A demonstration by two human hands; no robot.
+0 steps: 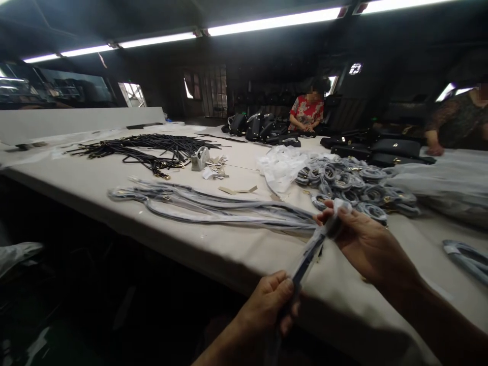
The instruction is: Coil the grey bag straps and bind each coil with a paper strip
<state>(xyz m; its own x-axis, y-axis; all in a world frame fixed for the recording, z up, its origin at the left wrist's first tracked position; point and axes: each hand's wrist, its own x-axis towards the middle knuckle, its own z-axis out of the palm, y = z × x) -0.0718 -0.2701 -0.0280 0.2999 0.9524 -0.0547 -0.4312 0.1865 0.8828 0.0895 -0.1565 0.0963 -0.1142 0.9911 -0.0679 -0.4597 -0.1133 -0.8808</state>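
Note:
A dark strap (306, 263) in a thin translucent wrapping runs between my two hands at the table's near edge. My left hand (271, 300) is closed around its lower part. Higher up and to the right, my right hand (362, 236) pinches the strap's upper end, where whitish wrapping bunches at the fingertips. Just behind lie several long wrapped straps (213, 206), stretched out to the left across the table. Past my right hand sits a pile of coiled grey-wrapped straps (351, 178) with gold-coloured metal parts.
Bare black straps (152, 147) lie in a heap at the left on the table (183, 244). A tape dispenser (200, 158) stands mid-table beside paper scraps (217, 166). Black bags (263, 127) are at the back. A person in a red top (307, 112) and another person (457, 119) stand across the table.

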